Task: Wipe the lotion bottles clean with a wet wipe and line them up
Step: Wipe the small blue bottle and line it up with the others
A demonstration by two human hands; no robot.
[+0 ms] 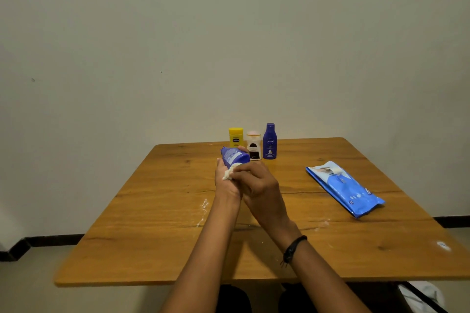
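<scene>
The counter (162, 211) in front of me is brown wood with dark knots and a long crack running across it. White smears (203, 207) streak its middle, left of my arms, a fainter patch (321, 225) lies to their right, and a small white blot (443, 245) sits by the right edge. Behind the far edge rises a plain pale wall (229, 33) with a black baseboard (50, 239) above the light floor (30, 287). A white cloth (419, 295) shows below the near right corner.

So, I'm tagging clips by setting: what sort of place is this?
Probably a plain room at home: bare pale painted wall, brown wood-grain table, dark skirting board along a light floor.
</scene>
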